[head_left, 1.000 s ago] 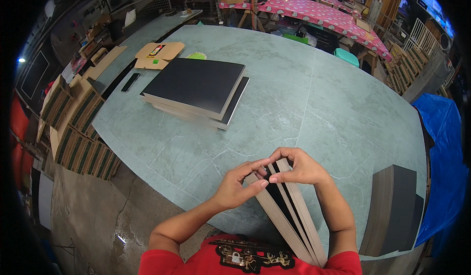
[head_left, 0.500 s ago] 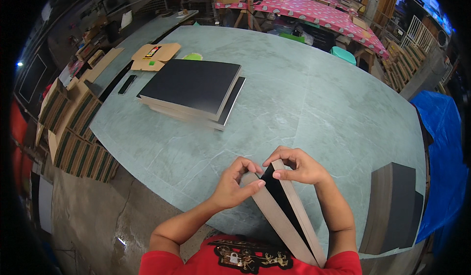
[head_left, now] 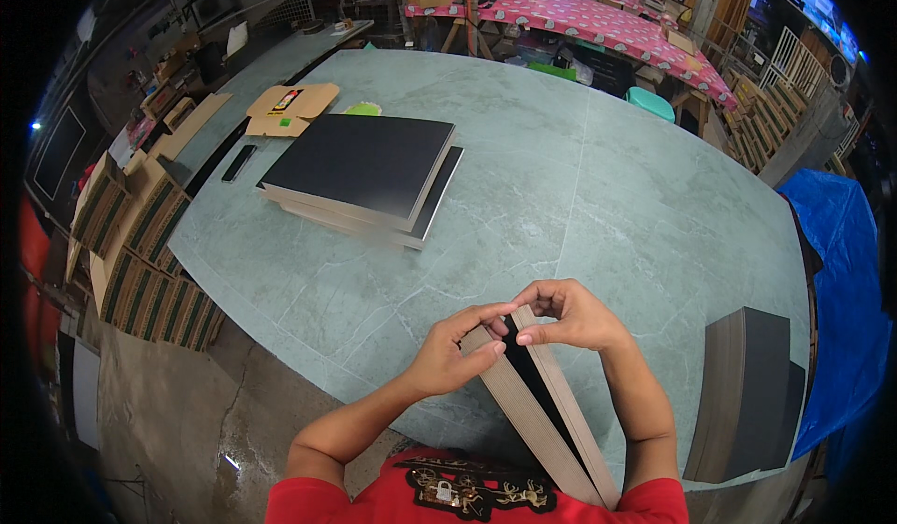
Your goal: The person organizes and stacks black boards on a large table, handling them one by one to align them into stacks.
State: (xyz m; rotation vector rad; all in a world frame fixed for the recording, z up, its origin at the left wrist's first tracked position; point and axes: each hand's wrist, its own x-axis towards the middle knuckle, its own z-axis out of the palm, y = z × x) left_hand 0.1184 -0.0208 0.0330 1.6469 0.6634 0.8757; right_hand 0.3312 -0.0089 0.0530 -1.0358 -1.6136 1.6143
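The left hand (head_left: 453, 351) grips the upper end of the left bundle of boards (head_left: 534, 414), thumb on the near side and the other fingers bent over the top, partly lost behind it. The right hand (head_left: 577, 318) pinches the top of the right bundle of boards (head_left: 572, 401) the same way, its far fingertips half hidden. The two hands' forefingers come together above the gap; whether they touch is hard to tell.

Both bundles stand on edge at the near side of the table (head_left: 617, 197), leaning apart at the top, with a black face showing between them. Their lower ends converge against the red shirt (head_left: 346, 501), where what supports them cannot be seen. The pale edges run too fine to count.

Farther left on the table lies a black-topped stack (head_left: 360, 164); a blur smears its near corner, and it hides part of a green round item (head_left: 366, 109). Beside that are a cardboard piece (head_left: 320, 101) and a dark, phone-like slab (head_left: 239, 163). At the right edge, another dark stack (head_left: 764, 389) stands near a blue tarp (head_left: 836, 290), which fades into the lens's black rim.
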